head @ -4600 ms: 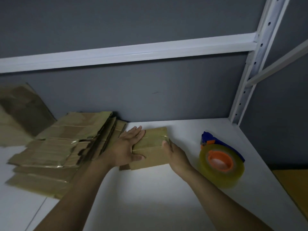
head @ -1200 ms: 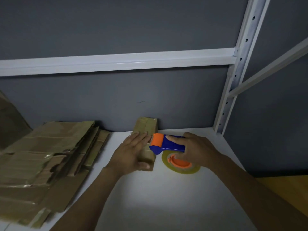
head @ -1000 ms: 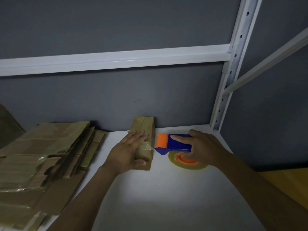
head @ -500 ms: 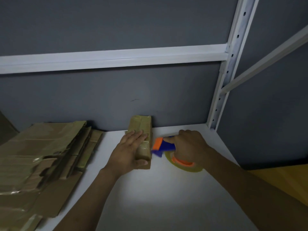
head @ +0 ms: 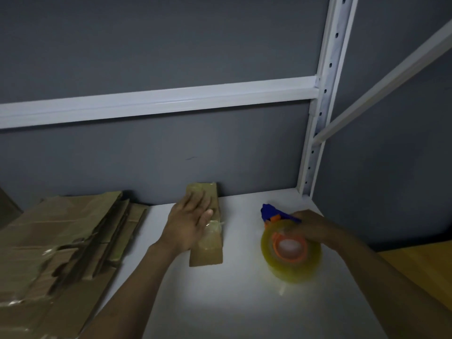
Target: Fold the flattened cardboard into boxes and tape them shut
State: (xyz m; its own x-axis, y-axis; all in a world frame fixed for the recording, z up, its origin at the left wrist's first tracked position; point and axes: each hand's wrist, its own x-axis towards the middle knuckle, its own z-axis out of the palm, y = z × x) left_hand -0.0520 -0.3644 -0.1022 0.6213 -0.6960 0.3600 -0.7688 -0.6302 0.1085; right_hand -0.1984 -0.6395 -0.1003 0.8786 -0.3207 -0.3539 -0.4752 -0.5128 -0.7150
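Observation:
A small brown cardboard box lies on the white shelf, its far end against the grey back wall. Clear tape shines across its top. My left hand rests flat on it with straight fingers. To the right, my right hand grips the blue and orange tape dispenser with its yellowish tape roll, a hand's width from the box. The dispenser looks blurred.
A pile of flattened cardboard covers the left of the shelf. A white upright post stands at the back right corner, with a white rail across the wall. A wooden surface lies lower right.
My right hand has pulled the tape dispenser away from the box to the right and turned the roll toward me. My left hand stays pressed on the box.

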